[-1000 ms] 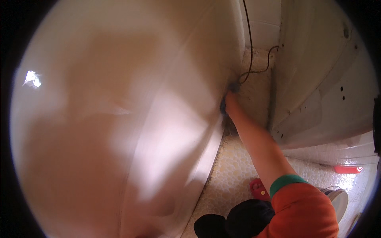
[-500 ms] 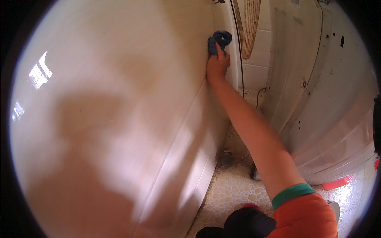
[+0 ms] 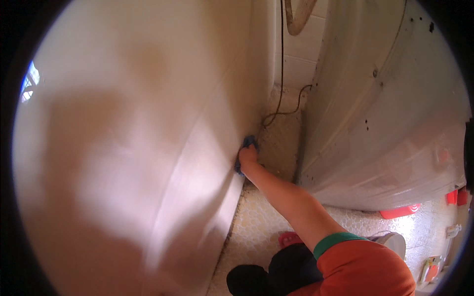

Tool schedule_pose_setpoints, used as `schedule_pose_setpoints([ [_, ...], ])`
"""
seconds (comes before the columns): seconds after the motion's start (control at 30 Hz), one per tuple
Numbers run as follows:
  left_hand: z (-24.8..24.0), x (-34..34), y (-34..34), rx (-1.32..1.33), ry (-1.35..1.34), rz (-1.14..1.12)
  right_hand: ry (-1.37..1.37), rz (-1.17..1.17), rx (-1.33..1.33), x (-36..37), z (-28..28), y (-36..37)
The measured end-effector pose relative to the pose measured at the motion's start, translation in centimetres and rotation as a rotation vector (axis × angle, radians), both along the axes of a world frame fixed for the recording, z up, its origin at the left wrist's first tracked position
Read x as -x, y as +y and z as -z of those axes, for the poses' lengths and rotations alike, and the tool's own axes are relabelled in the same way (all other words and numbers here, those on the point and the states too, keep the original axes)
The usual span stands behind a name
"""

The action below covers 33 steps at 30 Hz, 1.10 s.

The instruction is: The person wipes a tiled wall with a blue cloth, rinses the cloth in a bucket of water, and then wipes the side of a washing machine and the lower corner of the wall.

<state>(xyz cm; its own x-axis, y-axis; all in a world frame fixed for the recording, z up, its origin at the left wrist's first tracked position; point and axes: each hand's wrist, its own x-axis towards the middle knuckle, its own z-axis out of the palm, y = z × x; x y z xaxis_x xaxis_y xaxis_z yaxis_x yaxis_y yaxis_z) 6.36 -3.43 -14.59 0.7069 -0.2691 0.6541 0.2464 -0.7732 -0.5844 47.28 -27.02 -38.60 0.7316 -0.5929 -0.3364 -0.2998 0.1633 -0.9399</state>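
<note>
My right hand [image 3: 248, 155] is closed round a dark blue cloth [image 3: 250, 140] and presses it against the lower side edge of a large, smooth, cream-coloured panel [image 3: 207, 123]. Parts of the cloth stick out above and below the fingers. The bare forearm comes from the lower right, out of an orange sleeve with a green cuff. My left hand is outside the picture.
A grey-white appliance side [image 3: 375, 123] stands to the right across a narrow gap. A dark cable [image 3: 281, 69] loops down onto the dirty floor there. A hose [image 3: 296, 24] hangs behind. Patterned floor tiles [image 3: 252, 217], a white bucket [image 3: 395, 244] and red plastic items [image 3: 400, 212] are lower down.
My right hand has moved with the cloth from high up on the panel's edge down to near the floor. The view has tilted downward, showing more floor and cable.
</note>
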Motion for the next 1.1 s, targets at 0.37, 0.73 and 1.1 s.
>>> schedule_pose_setpoints([
  [0.37,-0.8,1.1,0.4,0.201,-0.082,0.287,-0.469,-0.859,1.955,18.2,-26.2,-7.0],
  [0.73,0.1,-1.6,-2.1,0.238,-0.172,0.036,0.192,-0.613,2.82,17.8,-40.3,-13.4],
  [1.1,3.7,2.1,1.4,0.21,-0.035,-0.055,0.48,-1.566,2.297,16.8,-6.8,-14.3],
])
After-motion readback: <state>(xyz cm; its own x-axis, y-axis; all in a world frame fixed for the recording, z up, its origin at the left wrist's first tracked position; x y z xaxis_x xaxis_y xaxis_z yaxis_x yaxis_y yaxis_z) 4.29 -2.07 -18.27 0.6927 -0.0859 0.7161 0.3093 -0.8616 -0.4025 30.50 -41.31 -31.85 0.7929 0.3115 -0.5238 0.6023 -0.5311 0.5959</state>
